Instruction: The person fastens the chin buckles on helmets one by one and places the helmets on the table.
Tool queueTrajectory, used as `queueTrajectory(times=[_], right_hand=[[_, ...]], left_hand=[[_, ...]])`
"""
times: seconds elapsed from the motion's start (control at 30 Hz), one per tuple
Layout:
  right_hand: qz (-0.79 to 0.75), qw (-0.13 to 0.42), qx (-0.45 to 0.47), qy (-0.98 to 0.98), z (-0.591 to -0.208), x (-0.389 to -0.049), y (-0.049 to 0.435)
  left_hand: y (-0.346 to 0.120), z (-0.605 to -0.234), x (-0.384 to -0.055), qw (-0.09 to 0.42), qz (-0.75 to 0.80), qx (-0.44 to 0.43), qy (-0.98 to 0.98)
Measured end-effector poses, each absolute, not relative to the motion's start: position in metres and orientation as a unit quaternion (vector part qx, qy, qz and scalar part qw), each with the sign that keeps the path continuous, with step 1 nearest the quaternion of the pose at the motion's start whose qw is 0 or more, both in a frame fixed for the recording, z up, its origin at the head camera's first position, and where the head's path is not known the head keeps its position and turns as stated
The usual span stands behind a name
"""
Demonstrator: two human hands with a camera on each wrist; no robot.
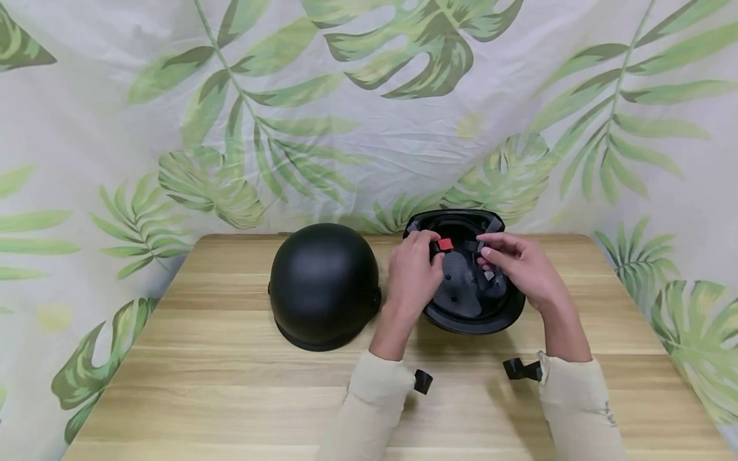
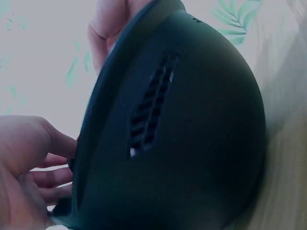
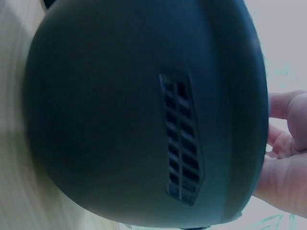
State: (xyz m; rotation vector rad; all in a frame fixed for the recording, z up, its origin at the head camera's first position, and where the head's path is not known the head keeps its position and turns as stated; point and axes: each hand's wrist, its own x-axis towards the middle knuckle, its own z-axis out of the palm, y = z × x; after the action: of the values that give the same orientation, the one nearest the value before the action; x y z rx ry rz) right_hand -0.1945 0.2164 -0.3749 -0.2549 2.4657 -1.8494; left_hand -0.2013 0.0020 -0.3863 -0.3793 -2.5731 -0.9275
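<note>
An upturned black helmet lies with its padded inside facing up. Over its opening, my left hand pinches a red-and-black buckle half between thumb and fingers. Facing it from the right, my right hand holds the dark buckle end of the other chin strap. A small gap separates the two buckle parts. Both wrist views mostly show the vented outer shell, with part of each hand beyond the rim; the buckle is hidden there.
A second black helmet stands dome up, just left of my left forearm. Both rest on a wood-grain table. A leaf-patterned cloth hangs behind the table's back edge. Dark wrist-camera mounts stick out from the sleeves.
</note>
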Motion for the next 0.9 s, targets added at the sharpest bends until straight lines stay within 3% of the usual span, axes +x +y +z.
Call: queueTrajectory(times=[0.37,0.9], right_hand=[[-0.61,0.023,-0.084,0.788,-0.375,-0.205,0.221],[-0.594,0.019,-0.104,0.797,-0.379,-0.204,0.224]], left_hand=[[0.012,-0.39,-0.206,0.19,-0.393,-0.159,-0.886],[0.01,-0.405,-0.219,0.196,-0.341,-0.172,-0.903]])
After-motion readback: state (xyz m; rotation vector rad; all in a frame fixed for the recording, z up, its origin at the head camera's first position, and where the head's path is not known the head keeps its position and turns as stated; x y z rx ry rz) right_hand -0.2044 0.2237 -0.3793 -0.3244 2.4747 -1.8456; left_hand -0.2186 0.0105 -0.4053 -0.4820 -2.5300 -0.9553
